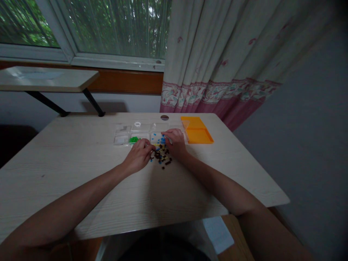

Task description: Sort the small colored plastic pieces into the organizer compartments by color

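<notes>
A loose pile of small toy bricks [161, 154], mostly dark brown with some blue and pale yellow ones, lies on the table. My left hand [139, 155] is at the pile's left edge, its fingers curled together; anything between them is too small to make out. My right hand [175, 142] is over the right side of the pile and the tray's front, fingers bent in a pinch whose contents I cannot see. Just behind is a clear compartment tray [141, 127]. Green bricks [134, 139] fill part of one compartment, and blue bricks [154, 138] lie scattered in another.
An open orange case [199, 136] stands right of the tray. A dark round object [164, 117] lies near the table's back edge. At the back left, a raised shelf [49, 78] rests on black legs. A patterned curtain [212, 65] hangs behind the table [81, 185].
</notes>
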`<state>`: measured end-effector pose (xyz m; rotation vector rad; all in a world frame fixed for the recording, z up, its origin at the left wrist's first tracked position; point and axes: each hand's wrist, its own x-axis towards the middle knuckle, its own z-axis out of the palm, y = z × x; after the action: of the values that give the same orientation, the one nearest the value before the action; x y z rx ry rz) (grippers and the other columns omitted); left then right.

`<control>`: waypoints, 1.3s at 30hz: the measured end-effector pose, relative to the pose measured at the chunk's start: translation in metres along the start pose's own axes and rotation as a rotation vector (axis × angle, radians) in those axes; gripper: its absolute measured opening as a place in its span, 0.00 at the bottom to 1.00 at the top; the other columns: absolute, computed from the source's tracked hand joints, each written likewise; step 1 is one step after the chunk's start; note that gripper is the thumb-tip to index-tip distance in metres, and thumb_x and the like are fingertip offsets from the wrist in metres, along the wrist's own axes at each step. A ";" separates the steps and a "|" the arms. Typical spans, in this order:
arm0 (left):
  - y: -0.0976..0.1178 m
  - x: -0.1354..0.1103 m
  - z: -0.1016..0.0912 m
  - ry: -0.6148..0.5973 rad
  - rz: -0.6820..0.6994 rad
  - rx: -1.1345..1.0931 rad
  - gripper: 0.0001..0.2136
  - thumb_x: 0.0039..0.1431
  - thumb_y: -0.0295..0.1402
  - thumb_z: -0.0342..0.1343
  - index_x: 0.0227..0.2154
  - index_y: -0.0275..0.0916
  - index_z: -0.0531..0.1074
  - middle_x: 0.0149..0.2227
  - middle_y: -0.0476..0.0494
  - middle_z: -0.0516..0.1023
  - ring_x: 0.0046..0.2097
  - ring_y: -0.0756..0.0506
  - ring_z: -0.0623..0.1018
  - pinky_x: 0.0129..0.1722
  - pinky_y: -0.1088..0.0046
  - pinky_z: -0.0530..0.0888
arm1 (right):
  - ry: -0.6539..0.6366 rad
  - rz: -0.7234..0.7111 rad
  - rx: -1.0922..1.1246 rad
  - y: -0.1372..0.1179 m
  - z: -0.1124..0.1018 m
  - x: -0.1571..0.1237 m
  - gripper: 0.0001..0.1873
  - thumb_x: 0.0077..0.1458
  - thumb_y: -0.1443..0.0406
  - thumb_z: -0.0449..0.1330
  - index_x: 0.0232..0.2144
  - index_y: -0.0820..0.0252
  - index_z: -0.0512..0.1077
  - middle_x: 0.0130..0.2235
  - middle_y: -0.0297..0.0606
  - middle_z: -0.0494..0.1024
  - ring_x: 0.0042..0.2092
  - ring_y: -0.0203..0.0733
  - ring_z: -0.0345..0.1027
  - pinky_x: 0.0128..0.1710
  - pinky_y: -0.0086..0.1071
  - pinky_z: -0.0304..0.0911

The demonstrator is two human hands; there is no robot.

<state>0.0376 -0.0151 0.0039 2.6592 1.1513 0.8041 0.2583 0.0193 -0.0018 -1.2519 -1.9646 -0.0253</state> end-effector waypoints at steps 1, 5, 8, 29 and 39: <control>0.000 0.000 0.000 0.000 0.004 -0.004 0.14 0.63 0.30 0.47 0.48 0.40 0.73 0.46 0.37 0.66 0.47 0.40 0.66 0.49 0.59 0.67 | -0.006 -0.007 0.006 0.000 0.000 0.000 0.14 0.59 0.66 0.55 0.45 0.53 0.76 0.44 0.40 0.74 0.49 0.47 0.62 0.52 0.43 0.56; -0.002 -0.001 0.002 -0.035 0.045 0.030 0.19 0.62 0.28 0.48 0.54 0.45 0.70 0.47 0.38 0.65 0.47 0.40 0.66 0.47 0.60 0.67 | -0.034 -0.039 0.019 -0.003 -0.002 0.000 0.13 0.58 0.66 0.55 0.44 0.52 0.76 0.44 0.39 0.74 0.49 0.46 0.62 0.52 0.42 0.56; -0.004 -0.001 0.002 -0.059 0.043 0.068 0.20 0.61 0.27 0.49 0.54 0.48 0.71 0.48 0.38 0.65 0.46 0.40 0.66 0.47 0.59 0.66 | -0.034 -0.038 0.025 -0.004 -0.003 0.000 0.13 0.58 0.67 0.55 0.44 0.53 0.76 0.44 0.39 0.75 0.49 0.46 0.62 0.52 0.41 0.56; -0.004 0.000 -0.001 -0.018 0.029 0.021 0.11 0.63 0.32 0.50 0.45 0.42 0.74 0.45 0.40 0.68 0.47 0.41 0.69 0.48 0.60 0.68 | -0.028 -0.044 0.036 -0.004 -0.003 0.001 0.14 0.56 0.71 0.57 0.43 0.55 0.76 0.42 0.39 0.74 0.48 0.45 0.63 0.51 0.40 0.56; -0.005 0.001 0.000 -0.015 0.000 -0.029 0.09 0.60 0.28 0.51 0.41 0.41 0.73 0.42 0.41 0.68 0.46 0.42 0.69 0.48 0.61 0.68 | -0.035 -0.039 0.053 -0.003 -0.003 0.001 0.14 0.56 0.70 0.56 0.42 0.55 0.76 0.42 0.39 0.75 0.47 0.45 0.63 0.50 0.41 0.56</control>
<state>0.0346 -0.0112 0.0027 2.6370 1.1279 0.7928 0.2573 0.0175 0.0020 -1.1873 -2.0061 0.0295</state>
